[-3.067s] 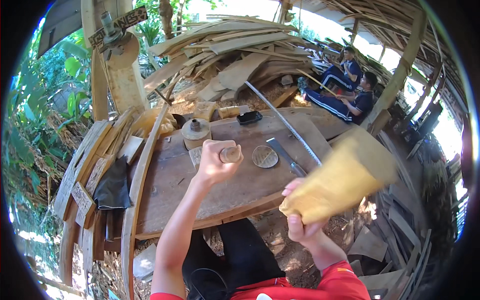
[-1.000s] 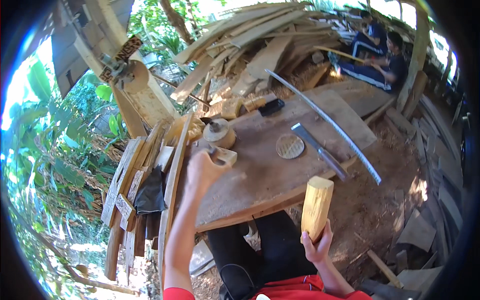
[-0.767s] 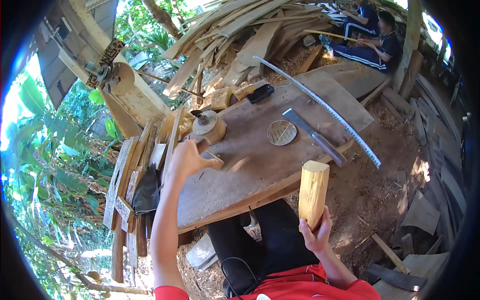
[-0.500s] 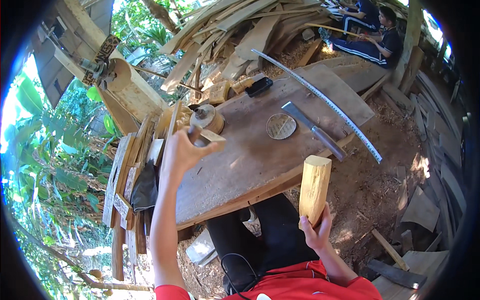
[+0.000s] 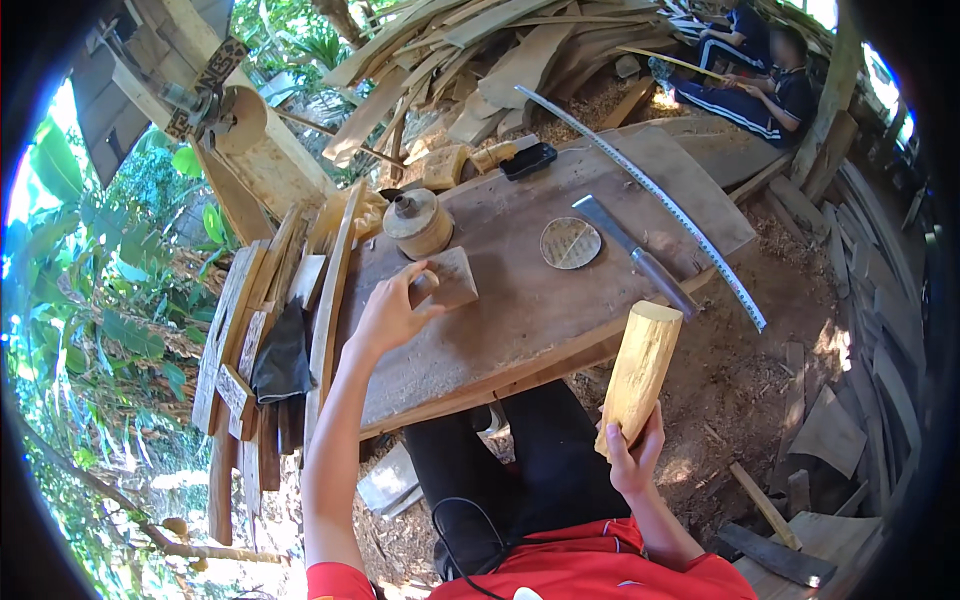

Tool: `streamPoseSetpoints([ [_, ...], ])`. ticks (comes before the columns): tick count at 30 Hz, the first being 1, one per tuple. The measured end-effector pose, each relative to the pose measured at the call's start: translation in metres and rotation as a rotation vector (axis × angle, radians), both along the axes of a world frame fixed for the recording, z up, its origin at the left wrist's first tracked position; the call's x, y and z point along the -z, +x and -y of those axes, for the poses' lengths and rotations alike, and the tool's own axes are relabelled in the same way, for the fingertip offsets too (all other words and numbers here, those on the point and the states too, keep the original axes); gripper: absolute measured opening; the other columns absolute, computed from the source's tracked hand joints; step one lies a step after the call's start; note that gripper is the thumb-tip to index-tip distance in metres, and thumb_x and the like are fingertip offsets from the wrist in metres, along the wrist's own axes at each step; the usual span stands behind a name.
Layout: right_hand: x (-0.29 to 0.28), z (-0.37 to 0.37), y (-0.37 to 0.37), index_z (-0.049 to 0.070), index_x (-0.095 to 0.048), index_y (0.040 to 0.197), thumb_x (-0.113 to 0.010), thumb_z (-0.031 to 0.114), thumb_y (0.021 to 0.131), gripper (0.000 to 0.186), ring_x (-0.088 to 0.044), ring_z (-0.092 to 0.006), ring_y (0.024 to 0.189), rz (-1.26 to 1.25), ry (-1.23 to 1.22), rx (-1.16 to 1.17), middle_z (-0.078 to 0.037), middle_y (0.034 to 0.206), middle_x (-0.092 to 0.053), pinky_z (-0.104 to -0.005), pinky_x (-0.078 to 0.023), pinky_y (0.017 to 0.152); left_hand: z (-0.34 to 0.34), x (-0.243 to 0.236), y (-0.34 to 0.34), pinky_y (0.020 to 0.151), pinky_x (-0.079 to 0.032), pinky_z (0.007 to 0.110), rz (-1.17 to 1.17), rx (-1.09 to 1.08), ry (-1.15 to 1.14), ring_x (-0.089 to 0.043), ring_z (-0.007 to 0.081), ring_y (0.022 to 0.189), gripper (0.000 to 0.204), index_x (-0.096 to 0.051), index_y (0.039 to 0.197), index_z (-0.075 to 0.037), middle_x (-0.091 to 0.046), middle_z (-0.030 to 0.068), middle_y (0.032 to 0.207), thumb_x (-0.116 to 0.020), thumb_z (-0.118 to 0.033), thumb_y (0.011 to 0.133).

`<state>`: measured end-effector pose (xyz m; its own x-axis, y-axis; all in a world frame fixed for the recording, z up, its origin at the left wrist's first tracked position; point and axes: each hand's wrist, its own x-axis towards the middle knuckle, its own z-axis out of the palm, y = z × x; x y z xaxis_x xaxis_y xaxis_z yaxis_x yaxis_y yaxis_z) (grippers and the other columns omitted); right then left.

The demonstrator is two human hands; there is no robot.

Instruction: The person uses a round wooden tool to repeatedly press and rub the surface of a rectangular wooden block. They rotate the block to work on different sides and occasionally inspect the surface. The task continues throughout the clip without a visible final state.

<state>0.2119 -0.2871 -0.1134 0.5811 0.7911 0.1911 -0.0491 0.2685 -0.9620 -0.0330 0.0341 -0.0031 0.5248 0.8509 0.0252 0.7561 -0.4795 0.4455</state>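
Head view: at 5 o'clock, nearest the body, the right hand [image 5: 632, 455] is clenched around the lower end of one pale peeled log [image 5: 640, 370], held upright and tilted slightly right, off the near edge of the plank table [image 5: 520, 310] and clear of it. Open dirt floor lies beyond it toward 3 o'clock. At 10 o'clock the left hand [image 5: 388, 312] reaches over the table's left end, fingertips grasping one small flat wooden block [image 5: 448, 280] that rests on the tabletop. Log and block are well apart, the table's near edge between them. Just beyond the block stands one round wooden jar [image 5: 418, 222]. Toward 12 o'clock lie one round woven disc [image 5: 570, 242], one heavy knife [image 5: 636, 258] and one long saw blade [image 5: 640, 190] overhanging the right edge. Stacked boards [image 5: 270, 330] crowd the left edge. Two seated people [image 5: 760, 80] at 1 o'clock, far off.
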Motion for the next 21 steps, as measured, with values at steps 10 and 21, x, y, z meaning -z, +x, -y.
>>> streamPoseSetpoints([
  [10, 0.012, 0.000, -0.002, -0.006, -0.042, 0.142, -0.069, 0.008, 0.097, 0.055, -0.066, -0.0148, 0.090, 0.006, -0.043, -0.040, -0.012, 0.111, -0.063, -0.0294, -0.055, 0.076, 0.013, 0.005, 0.028, 0.091, -0.060, 0.048, -0.150, 0.057, 0.300, -0.073, 0.0406, 0.102, 0.049, -0.073, 0.130, -0.009, -0.070, 0.0161, 0.134, -0.083, -0.022, 0.084],
  [21, 0.016, 0.000, -0.002, -0.005, -0.042, 0.143, -0.067, 0.006, 0.098, 0.052, -0.069, -0.0185, 0.092, -0.026, -0.115, -0.053, -0.016, 0.115, -0.064, -0.0318, -0.058, 0.080, 0.052, 0.008, 0.056, 0.059, -0.058, 0.038, 0.189, 0.162, 0.592, -0.071, 0.0263, 0.065, 0.018, -0.069, 0.082, -0.012, -0.073, 0.0045, 0.082, -0.080, -0.025, 0.089],
])
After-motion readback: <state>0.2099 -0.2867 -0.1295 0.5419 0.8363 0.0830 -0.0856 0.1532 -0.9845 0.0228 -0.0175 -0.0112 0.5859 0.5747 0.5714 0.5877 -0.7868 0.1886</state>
